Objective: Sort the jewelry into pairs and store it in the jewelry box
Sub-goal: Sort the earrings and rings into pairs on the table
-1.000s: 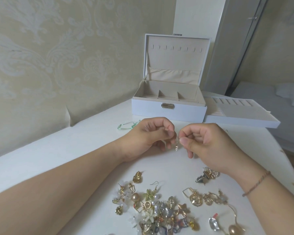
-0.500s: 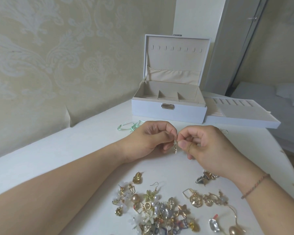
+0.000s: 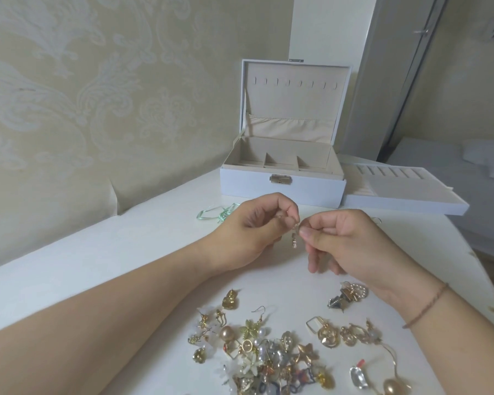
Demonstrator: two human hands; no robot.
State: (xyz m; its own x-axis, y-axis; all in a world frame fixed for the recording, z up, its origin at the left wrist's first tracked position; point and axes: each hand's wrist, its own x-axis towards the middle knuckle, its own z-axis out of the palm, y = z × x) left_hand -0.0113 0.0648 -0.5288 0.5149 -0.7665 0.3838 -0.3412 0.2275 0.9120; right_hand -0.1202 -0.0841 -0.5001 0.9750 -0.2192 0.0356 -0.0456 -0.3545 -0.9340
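Observation:
A small pearl drop earring (image 3: 294, 240) hangs between my two hands above the white table (image 3: 143, 252). My left hand (image 3: 254, 229) pinches its top with thumb and fingertips. My right hand (image 3: 351, 246) pinches it from the right, fingers curled. A pile of mixed gold, pearl and flower earrings (image 3: 268, 354) lies on the table near me. The white jewelry box (image 3: 283, 183) stands open behind my hands, its beige compartments showing nothing inside.
The box's removable tray (image 3: 402, 195) lies to the right of the box. A green ribbon (image 3: 217, 215) lies left of my left hand. A small cluster of jewelry (image 3: 348, 295) sits under my right wrist. Wallpapered wall at left; table edge at right.
Both hands have stayed close together around the earring; the fingers shifted slightly and the earring hangs a little lower between them.

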